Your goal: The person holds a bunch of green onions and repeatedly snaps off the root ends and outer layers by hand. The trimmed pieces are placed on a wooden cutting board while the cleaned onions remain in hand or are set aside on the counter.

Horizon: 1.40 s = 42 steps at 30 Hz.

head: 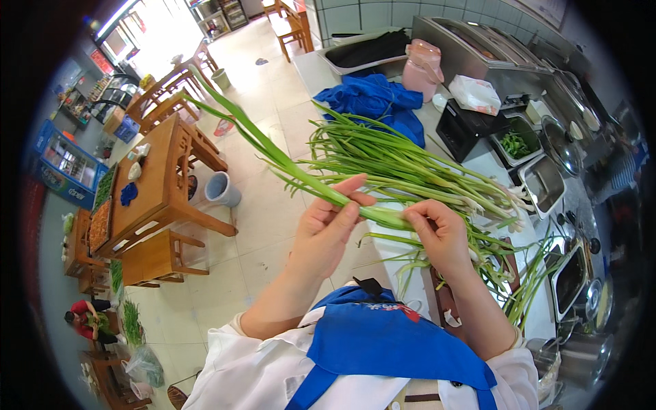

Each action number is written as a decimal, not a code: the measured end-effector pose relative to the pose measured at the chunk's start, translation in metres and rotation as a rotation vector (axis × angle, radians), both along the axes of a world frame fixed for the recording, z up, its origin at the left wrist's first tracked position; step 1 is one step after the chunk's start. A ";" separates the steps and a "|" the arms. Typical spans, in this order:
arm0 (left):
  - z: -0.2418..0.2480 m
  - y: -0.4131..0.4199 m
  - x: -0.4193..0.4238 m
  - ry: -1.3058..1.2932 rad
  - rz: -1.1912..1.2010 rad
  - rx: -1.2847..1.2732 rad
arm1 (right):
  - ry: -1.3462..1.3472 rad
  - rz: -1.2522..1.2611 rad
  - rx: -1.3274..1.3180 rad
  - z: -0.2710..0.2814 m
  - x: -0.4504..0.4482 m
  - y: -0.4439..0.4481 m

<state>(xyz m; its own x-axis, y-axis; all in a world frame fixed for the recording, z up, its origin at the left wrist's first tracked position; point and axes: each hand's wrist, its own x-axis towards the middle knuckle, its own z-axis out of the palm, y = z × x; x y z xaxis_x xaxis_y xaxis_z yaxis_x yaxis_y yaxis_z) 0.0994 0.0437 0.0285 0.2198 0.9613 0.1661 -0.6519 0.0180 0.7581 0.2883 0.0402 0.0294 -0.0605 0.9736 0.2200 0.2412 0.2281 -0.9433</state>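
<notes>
A long green scallion [279, 159] stretches between my two hands, its leaves pointing up to the far left. My left hand [328, 228] holds its stalk between thumb and fingers. At the stalk's lower end, my right hand [439, 236] pinches it with thumb and fingertips. Just beyond lies a large pile of scallions [389, 159] on the white counter [410, 279], white root ends to the right. Loose leaves and trimmings [484, 256] lie under and beside my right hand, partly covering a brown board [443, 302].
A blue cloth [374, 100], a pink jug [421, 66] and a black box [464, 128] stand behind the pile. Steel pans [543, 184] line the right side. Left are a wooden table [148, 179], a bucket [223, 189] and a seated person [89, 318] beside more greens [132, 323].
</notes>
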 end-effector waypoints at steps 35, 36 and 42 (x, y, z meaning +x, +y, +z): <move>0.029 0.024 -0.045 0.054 0.463 -0.162 | -0.727 -0.039 0.383 0.031 0.031 -0.008; 0.029 0.026 -0.038 0.061 0.438 -0.158 | -0.694 -0.051 0.372 0.028 0.028 -0.010; 0.019 0.012 -0.004 0.096 0.162 -0.199 | -0.597 0.030 0.340 0.021 0.020 -0.020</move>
<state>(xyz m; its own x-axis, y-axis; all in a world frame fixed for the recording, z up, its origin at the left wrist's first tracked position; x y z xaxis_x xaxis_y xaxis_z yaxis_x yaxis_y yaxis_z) 0.0949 0.0561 0.0475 0.0657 0.9969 -0.0441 -0.5838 0.0742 0.8085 0.3085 0.0205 0.0507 -0.2923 0.8522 0.4340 0.6863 0.5030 -0.5254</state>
